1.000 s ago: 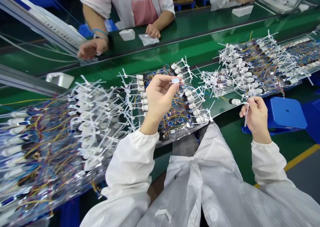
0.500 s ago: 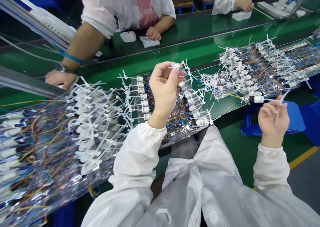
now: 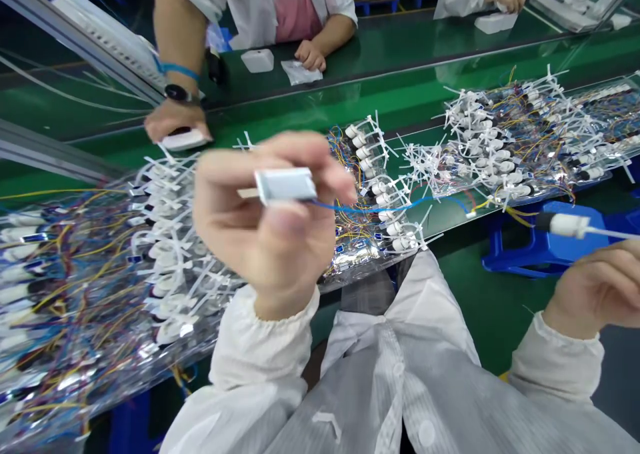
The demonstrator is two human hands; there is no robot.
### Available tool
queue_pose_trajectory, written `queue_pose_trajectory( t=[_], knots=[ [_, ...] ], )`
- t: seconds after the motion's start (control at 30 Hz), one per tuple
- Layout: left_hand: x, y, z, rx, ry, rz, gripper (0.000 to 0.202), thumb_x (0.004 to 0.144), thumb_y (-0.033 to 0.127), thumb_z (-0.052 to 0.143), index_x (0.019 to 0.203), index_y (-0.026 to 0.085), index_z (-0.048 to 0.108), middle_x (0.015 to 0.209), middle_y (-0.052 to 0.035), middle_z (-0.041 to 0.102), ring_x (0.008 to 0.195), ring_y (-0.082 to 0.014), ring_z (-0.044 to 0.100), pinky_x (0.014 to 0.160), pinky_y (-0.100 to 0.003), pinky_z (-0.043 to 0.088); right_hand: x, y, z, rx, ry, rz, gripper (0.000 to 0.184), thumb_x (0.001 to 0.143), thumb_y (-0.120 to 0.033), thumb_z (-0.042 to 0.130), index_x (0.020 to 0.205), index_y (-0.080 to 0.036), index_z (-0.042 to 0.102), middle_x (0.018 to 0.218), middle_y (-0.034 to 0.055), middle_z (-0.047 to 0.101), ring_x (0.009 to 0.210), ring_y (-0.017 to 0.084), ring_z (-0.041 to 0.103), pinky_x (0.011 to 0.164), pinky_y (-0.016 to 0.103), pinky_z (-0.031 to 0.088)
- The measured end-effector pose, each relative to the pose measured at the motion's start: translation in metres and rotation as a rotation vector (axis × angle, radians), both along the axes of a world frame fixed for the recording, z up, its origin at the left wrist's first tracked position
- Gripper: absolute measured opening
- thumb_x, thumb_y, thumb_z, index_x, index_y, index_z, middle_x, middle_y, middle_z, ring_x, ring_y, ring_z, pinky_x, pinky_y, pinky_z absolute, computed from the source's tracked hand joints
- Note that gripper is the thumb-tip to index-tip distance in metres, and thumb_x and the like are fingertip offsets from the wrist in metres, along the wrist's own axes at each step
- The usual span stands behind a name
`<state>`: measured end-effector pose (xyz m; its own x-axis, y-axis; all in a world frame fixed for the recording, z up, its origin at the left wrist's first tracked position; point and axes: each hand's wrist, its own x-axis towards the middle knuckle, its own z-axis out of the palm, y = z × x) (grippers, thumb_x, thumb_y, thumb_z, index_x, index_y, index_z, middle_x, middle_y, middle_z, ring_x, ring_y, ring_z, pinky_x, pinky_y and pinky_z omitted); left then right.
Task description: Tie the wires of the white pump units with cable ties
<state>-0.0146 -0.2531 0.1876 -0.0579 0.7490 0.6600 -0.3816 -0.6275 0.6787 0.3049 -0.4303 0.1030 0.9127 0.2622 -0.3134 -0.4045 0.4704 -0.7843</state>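
My left hand (image 3: 265,241) is raised close to the camera, thumb and fingers pinched on a small white rectangular piece (image 3: 284,185). From that piece a blue wire (image 3: 400,209) runs right to a small white connector (image 3: 470,215), where yellow wires carry on. These lead to a white cylindrical part (image 3: 569,226) with a black end, hanging in the air. A white cable tie (image 3: 610,233) extends from the cylinder to my right hand (image 3: 600,284), closed on it at the right edge; its fingertips are partly cut off.
Bagged wire assemblies (image 3: 90,287) with white cable ties cover the bench at left; more (image 3: 535,134) lie at right. A blue stool (image 3: 570,241) stands below. Across the green belt (image 3: 400,94), one person's hand (image 3: 175,121) rests by a white device (image 3: 185,139); another person works beyond.
My left hand has come nearer the camera and leftward with the white piece. My right hand has moved right and down, carrying the cylinder. The opposite person's hand has shifted right.
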Motion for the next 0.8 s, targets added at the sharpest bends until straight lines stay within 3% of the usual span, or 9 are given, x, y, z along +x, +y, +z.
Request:
queue_pose_trajectory(
  t=[0.07, 0.13, 0.17, 0.23, 0.33, 0.43, 0.5, 0.63, 0.8],
  knots=[
    [-0.011, -0.017, -0.023, -0.022, 0.105, -0.126, 0.014, 0.094, 0.048, 0.090, 0.107, 0.045, 0.084, 0.095, 0.0053, 0.082, 0.061, -0.0132, 0.071, 0.049, -0.031, 0.062, -0.021, -0.002, -0.014, 0.153, -0.281, 0.208, 0.030, 0.065, -0.062, 0.100, 0.080, -0.069, 0.075, 0.050, -0.0056, 0.052, 0.033, 0.005, 0.010, 0.031, 0.030, -0.002],
    [-0.017, -0.036, -0.056, -0.087, 0.222, -0.362, 0.022, 0.094, 0.043, 0.090, 0.115, 0.043, 0.086, 0.089, -0.0012, 0.083, 0.059, -0.0161, 0.070, 0.048, -0.033, 0.060, -0.054, 0.001, -0.029, 0.166, -0.344, 0.635, 0.024, 0.067, -0.063, 0.097, 0.074, -0.059, 0.074, 0.033, -0.0083, 0.022, 0.029, 0.007, -0.001, 0.029, 0.027, -0.001],
    [-0.019, -0.046, -0.074, -0.097, 0.269, -0.414, 0.021, 0.092, 0.046, 0.091, 0.113, 0.041, 0.087, 0.085, -0.0033, 0.082, 0.059, -0.0177, 0.071, 0.050, -0.034, 0.060, -0.073, 0.004, -0.036, 0.147, -0.318, 0.843, 0.018, 0.074, -0.065, 0.091, 0.077, -0.057, 0.075, 0.030, -0.0088, 0.016, 0.027, 0.009, 0.002, 0.029, 0.027, 0.005],
    [-0.022, -0.067, -0.108, -0.188, 0.357, -0.437, 0.021, 0.092, 0.050, 0.089, 0.110, 0.039, 0.090, 0.083, -0.0073, 0.080, 0.065, -0.0220, 0.074, 0.055, -0.038, 0.061, -0.110, 0.010, -0.047, 0.180, -0.258, 1.153, 0.013, 0.085, -0.068, 0.079, 0.091, -0.056, 0.078, 0.030, -0.0094, 0.029, 0.024, 0.012, 0.014, 0.030, 0.026, 0.020],
    [-0.029, -0.096, -0.145, -0.364, 0.430, -0.395, 0.025, 0.093, 0.052, 0.087, 0.116, 0.043, 0.090, 0.091, -0.0105, 0.082, 0.077, -0.0283, 0.077, 0.061, -0.043, 0.064, -0.147, 0.016, -0.059, 0.246, -0.136, 1.417, 0.020, 0.094, -0.067, 0.071, 0.105, -0.054, 0.083, 0.050, -0.0059, 0.067, 0.024, 0.011, 0.029, 0.030, 0.024, 0.026],
    [-0.041, -0.118, -0.164, -0.461, 0.511, -0.327, 0.026, 0.091, 0.050, 0.087, 0.117, 0.046, 0.090, 0.101, -0.0114, 0.083, 0.085, -0.0308, 0.080, 0.070, -0.048, 0.069, -0.160, 0.020, -0.068, 0.248, -0.045, 1.523, 0.022, 0.095, -0.065, 0.071, 0.106, -0.052, 0.085, 0.068, -0.0028, 0.080, 0.025, 0.009, 0.033, 0.028, 0.020, 0.023],
    [-0.049, -0.125, -0.171, -0.486, 0.531, -0.265, 0.028, 0.088, 0.050, 0.090, 0.116, 0.047, 0.090, 0.097, -0.0110, 0.084, 0.080, -0.0318, 0.080, 0.068, -0.050, 0.069, -0.164, 0.023, -0.073, 0.250, -0.049, 1.531, 0.017, 0.088, -0.059, 0.082, 0.102, -0.050, 0.086, 0.073, -0.0036, 0.081, 0.027, 0.010, 0.041, 0.027, 0.021, 0.030],
    [-0.057, -0.125, -0.177, -0.505, 0.504, -0.138, 0.025, 0.082, 0.047, 0.094, 0.107, 0.044, 0.091, 0.087, -0.0099, 0.084, 0.072, -0.0319, 0.078, 0.056, -0.047, 0.064, -0.174, 0.031, -0.080, 0.324, -0.200, 1.367, 0.022, 0.069, -0.042, 0.096, 0.088, -0.043, 0.084, 0.079, -0.0031, 0.076, 0.042, 0.018, 0.062, 0.033, 0.031, 0.047],
    [-0.054, -0.119, -0.171, -0.449, 0.545, -0.075, 0.020, 0.090, 0.041, 0.090, 0.110, 0.042, 0.089, 0.103, -0.0100, 0.085, 0.089, -0.0316, 0.081, 0.072, -0.049, 0.069, -0.183, 0.033, -0.086, 0.243, -0.345, 1.209, 0.009, 0.084, -0.036, 0.088, 0.089, -0.040, 0.081, 0.092, 0.0003, 0.070, 0.063, 0.019, 0.067, 0.057, 0.044, 0.061]
  ],
)
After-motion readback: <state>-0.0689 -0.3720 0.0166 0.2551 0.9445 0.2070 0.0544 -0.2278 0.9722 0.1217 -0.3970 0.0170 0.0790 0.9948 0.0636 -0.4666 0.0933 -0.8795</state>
